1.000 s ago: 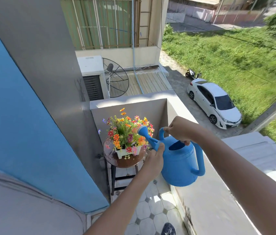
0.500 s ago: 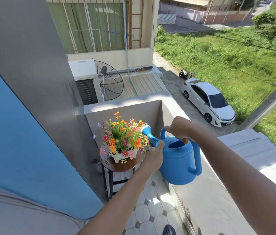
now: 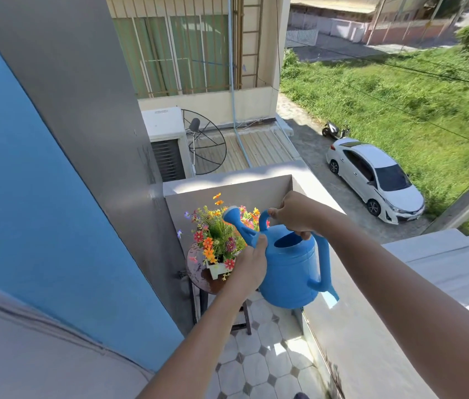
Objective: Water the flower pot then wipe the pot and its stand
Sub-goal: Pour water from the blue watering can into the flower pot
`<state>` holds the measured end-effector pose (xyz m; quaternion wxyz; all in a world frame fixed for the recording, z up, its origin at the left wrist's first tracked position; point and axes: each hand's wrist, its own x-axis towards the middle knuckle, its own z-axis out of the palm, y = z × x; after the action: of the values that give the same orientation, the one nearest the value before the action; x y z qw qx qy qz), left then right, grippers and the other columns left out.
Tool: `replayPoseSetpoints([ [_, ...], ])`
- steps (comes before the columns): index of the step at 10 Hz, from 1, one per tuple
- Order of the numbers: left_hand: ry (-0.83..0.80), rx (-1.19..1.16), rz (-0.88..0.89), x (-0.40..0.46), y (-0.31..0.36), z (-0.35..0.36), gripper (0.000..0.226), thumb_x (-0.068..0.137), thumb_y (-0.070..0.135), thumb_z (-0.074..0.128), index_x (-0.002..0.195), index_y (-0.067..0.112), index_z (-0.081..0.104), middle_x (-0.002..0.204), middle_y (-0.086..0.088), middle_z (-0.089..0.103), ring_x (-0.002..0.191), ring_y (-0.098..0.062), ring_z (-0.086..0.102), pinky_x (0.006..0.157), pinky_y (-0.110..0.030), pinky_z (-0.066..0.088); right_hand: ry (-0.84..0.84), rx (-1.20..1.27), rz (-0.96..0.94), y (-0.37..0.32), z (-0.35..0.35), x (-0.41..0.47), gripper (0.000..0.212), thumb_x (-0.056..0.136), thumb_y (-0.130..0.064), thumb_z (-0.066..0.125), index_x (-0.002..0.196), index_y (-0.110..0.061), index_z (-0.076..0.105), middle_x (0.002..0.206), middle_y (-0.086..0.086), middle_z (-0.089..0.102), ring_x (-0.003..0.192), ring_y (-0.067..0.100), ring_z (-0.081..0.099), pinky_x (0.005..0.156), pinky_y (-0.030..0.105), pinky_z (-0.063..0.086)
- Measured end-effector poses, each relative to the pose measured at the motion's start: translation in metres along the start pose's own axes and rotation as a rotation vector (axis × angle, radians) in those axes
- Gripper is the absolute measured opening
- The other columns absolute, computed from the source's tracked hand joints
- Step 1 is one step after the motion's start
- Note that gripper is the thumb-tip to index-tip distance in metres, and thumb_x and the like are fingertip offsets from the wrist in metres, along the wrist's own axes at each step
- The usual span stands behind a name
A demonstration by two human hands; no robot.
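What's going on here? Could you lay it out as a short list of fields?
place: tiled balcony above a street
right hand: grips the top handle of the blue watering can
left hand: steadies the can beside its spout
spout: raised, over the flowers
flower pot: white, on a round stand
water: none seen pouring
wiping: not yet begun

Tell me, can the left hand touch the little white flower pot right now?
Probably yes: the left hand is right beside the white flower pot with nothing between them, but it is busy steadying the blue watering can.
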<state>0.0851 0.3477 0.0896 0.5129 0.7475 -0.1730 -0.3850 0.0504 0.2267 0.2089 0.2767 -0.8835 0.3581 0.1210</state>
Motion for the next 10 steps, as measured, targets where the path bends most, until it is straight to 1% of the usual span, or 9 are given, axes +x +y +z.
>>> replayPoseSetpoints([
  [1, 0.003, -0.028, -0.013, -0.003, 0.001, -0.008, 0.071, 0.086, 0.071, 0.023, 0.106, 0.016, 0.064, 0.106, -0.013, 0.07, 0.1, -0.027, 0.064, 0.085, -0.044, 0.049, 0.024, 0.009, -0.012, -0.007, 0.004, -0.001, 0.031, 0.1, -0.028, 0.042, 0.073, -0.015, 0.05, 0.07, 0.021, 0.069, 0.052, 0.028, 0.057, 0.057, 0.029, 0.048],
  [2, -0.007, -0.038, -0.03, -0.002, -0.003, -0.01, 0.081, 0.073, 0.08, 0.025, 0.099, 0.014, 0.063, 0.092, -0.01, 0.066, 0.088, -0.026, 0.061, 0.076, -0.04, 0.043, 0.015, 0.001, -0.035, -0.01, 0.004, -0.001, 0.038, 0.098, -0.035, 0.046, 0.088, -0.001, 0.06, 0.063, 0.013, 0.06, 0.047, 0.024, 0.054, 0.049, 0.023, 0.046],
  [3, -0.004, -0.021, -0.034, -0.005, -0.004, -0.013, 0.084, 0.07, 0.081, 0.024, 0.102, 0.014, 0.063, 0.089, -0.004, 0.058, 0.083, -0.019, 0.055, 0.073, -0.039, 0.038, 0.009, -0.011, -0.064, -0.012, 0.005, -0.004, 0.035, 0.097, -0.034, 0.047, 0.089, -0.003, 0.061, 0.064, 0.007, 0.054, 0.047, 0.017, 0.05, 0.044, 0.022, 0.042],
  [5, -0.014, 0.008, -0.026, -0.013, -0.012, -0.015, 0.078, 0.084, 0.074, 0.021, 0.11, 0.014, 0.063, 0.112, -0.018, 0.066, 0.099, -0.028, 0.063, 0.074, -0.036, 0.042, 0.0, -0.039, -0.057, -0.016, 0.006, -0.014, 0.036, 0.099, -0.032, 0.045, 0.067, -0.016, 0.049, 0.06, 0.007, 0.057, 0.045, 0.017, 0.05, 0.045, 0.021, 0.041],
  [6, -0.022, 0.036, -0.037, -0.013, -0.01, -0.013, 0.085, 0.078, 0.079, 0.021, 0.109, 0.012, 0.064, 0.112, -0.02, 0.066, 0.097, -0.03, 0.064, 0.074, -0.038, 0.041, -0.018, -0.111, -0.048, -0.008, 0.009, -0.014, 0.038, 0.101, -0.026, 0.043, 0.064, -0.019, 0.04, 0.063, 0.017, 0.065, 0.048, 0.027, 0.055, 0.053, 0.024, 0.046],
  [7, -0.036, 0.042, -0.048, -0.01, -0.007, -0.006, 0.09, 0.071, 0.083, 0.022, 0.107, 0.011, 0.064, 0.105, -0.021, 0.067, 0.087, -0.025, 0.062, 0.073, -0.039, 0.041, -0.016, -0.074, -0.056, -0.003, 0.005, -0.013, 0.038, 0.098, -0.035, 0.045, 0.084, -0.004, 0.06, 0.06, 0.006, 0.056, 0.045, 0.018, 0.052, 0.045, 0.021, 0.042],
  [8, -0.049, 0.051, -0.054, -0.007, -0.002, 0.004, 0.084, 0.071, 0.082, 0.024, 0.105, 0.016, 0.064, 0.101, -0.017, 0.068, 0.091, -0.03, 0.064, 0.074, -0.04, 0.043, -0.001, -0.063, -0.036, 0.007, -0.002, -0.013, 0.04, 0.099, -0.035, 0.045, 0.094, 0.0, 0.062, 0.059, 0.006, 0.054, 0.046, 0.017, 0.051, 0.045, 0.022, 0.043],
  [9, -0.092, 0.058, -0.031, -0.008, 0.005, 0.014, 0.076, 0.079, 0.076, 0.022, 0.108, 0.019, 0.063, 0.104, -0.015, 0.068, 0.088, -0.024, 0.062, 0.073, -0.038, 0.043, -0.009, -0.087, 0.027, 0.017, -0.006, -0.009, 0.03, 0.099, -0.021, 0.042, 0.115, -0.007, 0.063, 0.059, 0.014, 0.063, 0.046, 0.026, 0.055, 0.063, 0.035, 0.057],
  [10, -0.096, 0.071, -0.003, -0.005, 0.006, 0.027, 0.082, 0.077, 0.081, 0.02, 0.106, 0.017, 0.064, 0.1, -0.011, 0.067, 0.086, -0.024, 0.061, 0.073, -0.039, 0.043, 0.02, -0.141, 0.002, 0.025, -0.012, -0.009, 0.033, 0.099, -0.027, 0.045, 0.078, -0.008, 0.06, 0.06, 0.017, 0.066, 0.042, 0.023, 0.052, 0.061, 0.033, 0.056],
])
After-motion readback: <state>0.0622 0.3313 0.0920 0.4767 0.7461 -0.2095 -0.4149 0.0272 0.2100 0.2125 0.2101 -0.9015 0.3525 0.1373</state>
